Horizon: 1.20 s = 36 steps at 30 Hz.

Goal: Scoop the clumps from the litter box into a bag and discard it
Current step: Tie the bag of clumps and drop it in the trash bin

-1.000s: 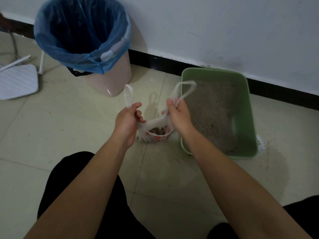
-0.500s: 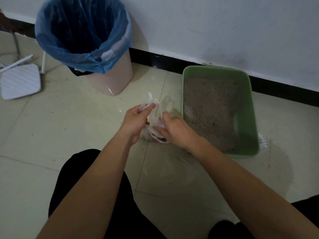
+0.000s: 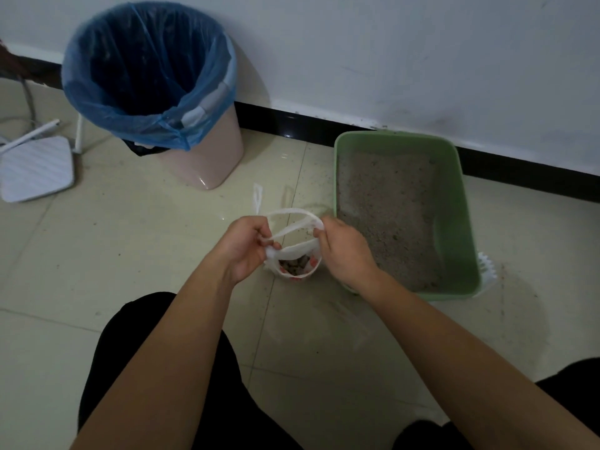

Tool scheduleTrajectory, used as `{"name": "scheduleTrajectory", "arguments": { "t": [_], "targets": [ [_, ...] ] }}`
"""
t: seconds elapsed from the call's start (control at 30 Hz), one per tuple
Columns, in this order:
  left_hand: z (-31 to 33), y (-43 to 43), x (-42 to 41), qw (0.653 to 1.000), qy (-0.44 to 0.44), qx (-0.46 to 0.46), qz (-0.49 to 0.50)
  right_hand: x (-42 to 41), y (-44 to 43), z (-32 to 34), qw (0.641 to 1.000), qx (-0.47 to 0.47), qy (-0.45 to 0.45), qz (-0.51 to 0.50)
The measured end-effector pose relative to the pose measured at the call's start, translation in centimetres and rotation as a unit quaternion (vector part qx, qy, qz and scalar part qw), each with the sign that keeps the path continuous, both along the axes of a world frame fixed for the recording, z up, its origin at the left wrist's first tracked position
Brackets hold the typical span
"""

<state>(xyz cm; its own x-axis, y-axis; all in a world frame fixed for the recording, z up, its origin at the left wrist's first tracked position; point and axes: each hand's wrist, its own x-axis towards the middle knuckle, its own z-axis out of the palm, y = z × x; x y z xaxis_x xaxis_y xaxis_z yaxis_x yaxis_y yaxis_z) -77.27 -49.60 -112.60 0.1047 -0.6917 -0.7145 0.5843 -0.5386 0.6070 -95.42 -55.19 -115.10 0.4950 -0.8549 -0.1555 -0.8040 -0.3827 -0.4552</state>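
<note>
Setting: room in a home. Noted: cream tiled floor (image 3: 113, 241) meeting white wall (image 3: 389, 53) with black skirting (image 3: 519, 164). On floor: pink plastic bin (image 3: 207, 164) with blue liner (image 3: 97, 102), green plastic litter tray (image 3: 467, 222), flat white router (image 3: 35, 172).

A single head-worn view looks forward and steeply down, close over the hands (image 3: 292, 248), toward the floor (image 3: 130, 254) and wall (image 3: 389, 60).

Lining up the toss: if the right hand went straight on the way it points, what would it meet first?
The right hand would first meet the bag handles it grips; beyond them probably the trash bin, depth unclear.
</note>
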Motion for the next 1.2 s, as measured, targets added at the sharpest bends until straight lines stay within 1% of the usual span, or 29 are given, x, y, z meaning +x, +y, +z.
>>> {"name": "scheduleTrajectory", "arguments": {
  "t": [0.1, 0.13, 0.2, 0.27, 0.3, 0.37, 0.43, 0.5, 0.57, 0.6, 0.63, 0.67, 0.7, 0.73, 0.77, 0.8, 0.87, 0.9, 0.93, 1.0, 1.03, 1.07, 1.1, 1.17, 1.2],
  "targets": [
    [-0.1, -0.1, 0.2, 0.997, 0.077, -0.01, 0.031, 0.1, 0.1, 0.4, 0.992, 0.045, -0.084, -0.086],
    [-0.1, -0.1, 0.2, 0.996, 0.086, -0.01, 0.023, 0.2, 0.0, 0.5, 0.992, 0.038, -0.087, -0.088],
    [0.0, 0.0, 0.2, 0.997, 0.052, -0.014, -0.053, 0.4, -0.1, 0.4, 0.999, -0.014, -0.025, -0.02],
    [0.3, 0.1, -0.2, 0.99, 0.005, -0.037, -0.139, 0.3, -0.3, 0.2, 0.996, -0.052, 0.032, 0.062],
    [0.5, 0.2, -0.4, 0.986, -0.007, -0.049, -0.162, 0.0, -0.4, 0.0, 0.991, -0.066, 0.053, 0.101],
    [0.6, 0.2, -0.6, 0.983, -0.023, -0.06, -0.172, -0.4, -0.5, -0.4, 0.977, -0.087, 0.09, 0.172],
    [0.3, 0.2, -0.5, 0.986, -0.046, -0.045, -0.155, -0.7, -0.6, -0.5, 0.964, -0.095, 0.106, 0.223],
    [-0.1, 0.1, -0.4, 0.987, -0.064, -0.03, -0.142, -0.8, -0.5, -0.5, 0.958, -0.091, 0.112, 0.249],
    [-0.4, 0.1, -0.4, 0.988, -0.061, -0.033, -0.141, -1.1, -0.9, -0.6, 0.963, -0.042, 0.105, 0.246],
    [-0.4, 0.1, -0.5, 0.987, -0.059, -0.036, -0.142, -1.3, -1.2, -0.8, 0.97, 0.013, 0.094, 0.224],
    [-0.3, 0.0, -0.6, 0.987, -0.06, -0.037, -0.144, -1.6, -1.6, -0.8, 0.977, 0.094, 0.062, 0.181],
    [-0.2, 0.0, -0.6, 0.987, -0.062, -0.039, -0.145, -2.0, -1.9, -0.6, 0.974, 0.188, 0.011, 0.126],
    [-0.2, 0.0, -0.6, 0.986, -0.065, -0.039, -0.146, -2.3, -2.2, -0.1, 0.961, 0.265, -0.034, 0.077],
    [-0.2, 0.0, -0.6, 0.986, -0.069, -0.039, -0.146, -2.5, -2.4, 0.6, 0.948, 0.309, -0.064, 0.038],
    [-0.1, -0.1, -0.7, 0.986, -0.073, -0.04, -0.147, -2.7, -2.5, 1.3, 0.939, 0.332, -0.087, 0.004],
    [-0.1, -0.1, -0.7, 0.985, -0.078, -0.042, -0.15, -2.7, -2.7, 2.0, 0.932, 0.34, -0.12, -0.035],
    [0.1, -0.1, -0.8, 0.982, -0.087, -0.046, -0.159, -2.3, -3.2, 3.2, 0.907, 0.345, -0.215, -0.112],
    [0.2, -0.1, -0.9, 0.982, -0.09, -0.048, -0.162, -1.9, -3.4, 3.8, 0.897, 0.346, -0.246, -0.121],
    [0.3, -0.2, -1.0, 0.981, -0.091, -0.049, -0.164, -1.4, -3.4, 4.4, 0.899, 0.336, -0.257, -0.109],
    [0.5, -0.3, -1.2, 0.98, -0.09, -0.05, -0.172, -0.1, -3.5, 4.9, 0.919, 0.29, -0.254, -0.086],
    [0.7, -0.2, -1.3, 0.979, -0.088, -0.051, -0.179, 0.4, -3.7, 5.0, 0.925, 0.261, -0.257, -0.103],
    [0.7, -0.2, -1.2, 0.978, -0.084, -0.053, -0.184, 0.7, -4.1, 5.1, 0.923, 0.236, -0.269, -0.138],
    [0.8, -0.2, -1.2, 0.978, -0.076, -0.056, -0.187, 0.7, -4.6, 5.3, 0.912, 0.221, -0.292, -0.185],
    [0.7, -0.2, -0.9, 0.98, -0.057, -0.064, -0.181, -0.4, -5.7, 5.8, 0.874, 0.2, -0.349, -0.272],
    [0.7, -0.1, -0.8, 0.981, -0.05, -0.066, -0.174, -1.1, -6.1, 6.0, 0.868, 0.193, -0.353, -0.29]
  ]
}}
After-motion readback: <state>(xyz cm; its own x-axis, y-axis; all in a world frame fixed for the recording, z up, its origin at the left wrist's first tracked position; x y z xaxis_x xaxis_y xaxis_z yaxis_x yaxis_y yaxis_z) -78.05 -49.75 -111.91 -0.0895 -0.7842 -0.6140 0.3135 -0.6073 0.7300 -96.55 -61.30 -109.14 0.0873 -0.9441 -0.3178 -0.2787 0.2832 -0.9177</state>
